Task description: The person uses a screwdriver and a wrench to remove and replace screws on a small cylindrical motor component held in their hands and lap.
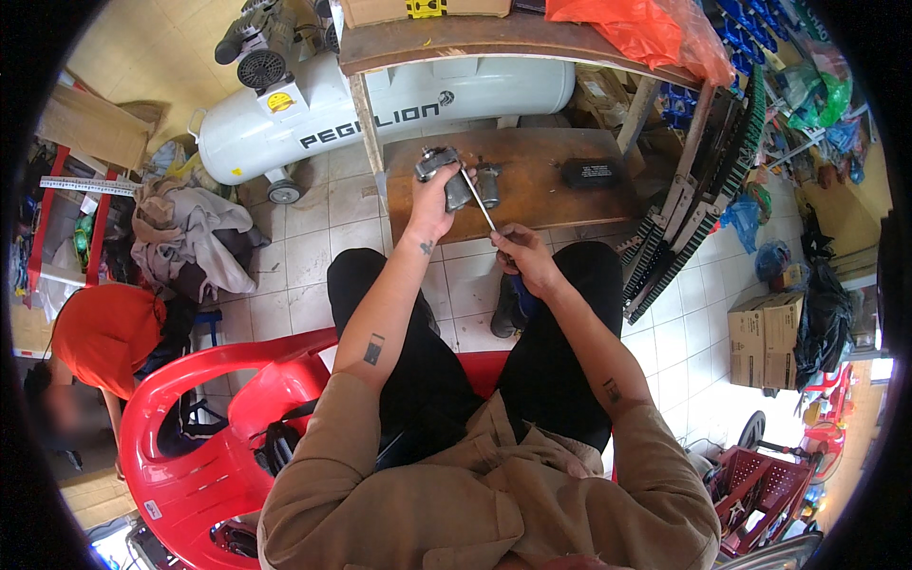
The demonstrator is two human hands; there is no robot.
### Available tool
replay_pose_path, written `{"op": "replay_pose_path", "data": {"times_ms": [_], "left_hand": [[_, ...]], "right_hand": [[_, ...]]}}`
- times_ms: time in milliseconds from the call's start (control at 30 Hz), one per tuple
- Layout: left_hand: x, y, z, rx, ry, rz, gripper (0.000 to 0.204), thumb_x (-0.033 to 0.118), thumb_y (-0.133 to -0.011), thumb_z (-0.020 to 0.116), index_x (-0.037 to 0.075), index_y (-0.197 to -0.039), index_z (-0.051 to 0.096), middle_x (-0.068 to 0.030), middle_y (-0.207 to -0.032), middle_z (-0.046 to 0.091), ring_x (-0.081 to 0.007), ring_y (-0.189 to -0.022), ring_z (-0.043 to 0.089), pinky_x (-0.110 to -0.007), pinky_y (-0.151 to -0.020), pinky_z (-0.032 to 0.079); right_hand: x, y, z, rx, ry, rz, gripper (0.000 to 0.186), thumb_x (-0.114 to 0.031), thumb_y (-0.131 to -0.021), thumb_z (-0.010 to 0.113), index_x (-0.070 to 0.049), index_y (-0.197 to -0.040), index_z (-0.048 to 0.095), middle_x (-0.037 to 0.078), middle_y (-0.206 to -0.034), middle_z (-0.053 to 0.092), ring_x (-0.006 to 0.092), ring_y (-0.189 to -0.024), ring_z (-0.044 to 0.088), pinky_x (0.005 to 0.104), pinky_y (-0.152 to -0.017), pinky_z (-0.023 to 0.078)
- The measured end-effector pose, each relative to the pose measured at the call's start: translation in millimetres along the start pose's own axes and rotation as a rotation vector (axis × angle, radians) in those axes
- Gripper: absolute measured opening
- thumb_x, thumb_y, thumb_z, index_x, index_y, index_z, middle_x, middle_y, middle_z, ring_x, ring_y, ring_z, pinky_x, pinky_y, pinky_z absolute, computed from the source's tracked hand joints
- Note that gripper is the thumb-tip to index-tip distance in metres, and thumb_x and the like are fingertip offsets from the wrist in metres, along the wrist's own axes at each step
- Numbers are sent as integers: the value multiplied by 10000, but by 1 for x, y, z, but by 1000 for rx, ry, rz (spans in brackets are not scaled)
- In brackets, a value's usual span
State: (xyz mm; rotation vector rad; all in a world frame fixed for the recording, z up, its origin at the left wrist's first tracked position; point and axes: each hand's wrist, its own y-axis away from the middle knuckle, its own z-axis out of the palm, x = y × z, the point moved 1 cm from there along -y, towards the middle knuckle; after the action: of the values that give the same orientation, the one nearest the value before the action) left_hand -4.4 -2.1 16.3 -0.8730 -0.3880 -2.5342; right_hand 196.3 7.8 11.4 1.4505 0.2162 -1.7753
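My left hand [432, 211] is closed around a grey metal power-tool body [456, 193] with a rounded end, held above the low wooden shelf. In my right hand [525, 258] is a screwdriver [480, 203]. Its long bright shaft slants up and left, and its tip reaches the metal body beside my left thumb. The fingers hide most of its handle. A dark grey part [488, 183] shows just right of the body; whether it is joined to it I cannot tell. Farther right on the shelf lies a black case [591, 172].
A wooden upper shelf [513, 46] overhangs the lower shelf [541, 204]. Behind stands a white compressor tank [313, 119]. Green-and-black toothed strips [679, 209] lean at right, near cardboard boxes [765, 340]. A red plastic chair [180, 456] is at left, beside a bending person in orange [109, 337].
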Motion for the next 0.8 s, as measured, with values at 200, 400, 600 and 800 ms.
{"op": "replay_pose_path", "data": {"times_ms": [200, 400, 600, 800], "left_hand": [[0, 1, 2, -1, -15, 13, 186, 13, -850, 633, 25, -1017, 552, -115, -924, 639, -275, -824, 690, -388, -707, 593], [-2, 0, 1, -11, -13, 35, 243, 6, -843, 637, 36, -1056, 526, -110, -915, 635, -274, -805, 689, -387, -713, 594], [-1, -3, 0, 36, -18, 166, 258, -1, -828, 638, 49, -1056, 527, -91, -896, 631, -234, -732, 653, -374, -697, 587], [3, -4, -2, 95, 92, 71, 228, 15, -819, 651, 55, -1024, 558, -80, -880, 624, -215, -697, 632, -337, -603, 540]], "right_hand": [[-3, 2, 2, -1, -8, -1, 218, -214, -892, 706, -69, -886, 543, -8, -730, 517, 79, -587, 453, 234, -471, 300], [-6, 4, 6, 22, 1, 4, 194, -214, -914, 669, -73, -882, 539, -8, -739, 511, 73, -561, 431, 230, -462, 268], [-7, 3, 7, 32, 42, 10, 232, -264, -908, 673, -66, -898, 553, -12, -734, 515, 74, -548, 438, 235, -464, 289], [-8, 5, 9, 44, 17, -5, 199, -243, -938, 622, -61, -902, 551, -18, -722, 488, 62, -516, 371, 230, -458, 230]]}}
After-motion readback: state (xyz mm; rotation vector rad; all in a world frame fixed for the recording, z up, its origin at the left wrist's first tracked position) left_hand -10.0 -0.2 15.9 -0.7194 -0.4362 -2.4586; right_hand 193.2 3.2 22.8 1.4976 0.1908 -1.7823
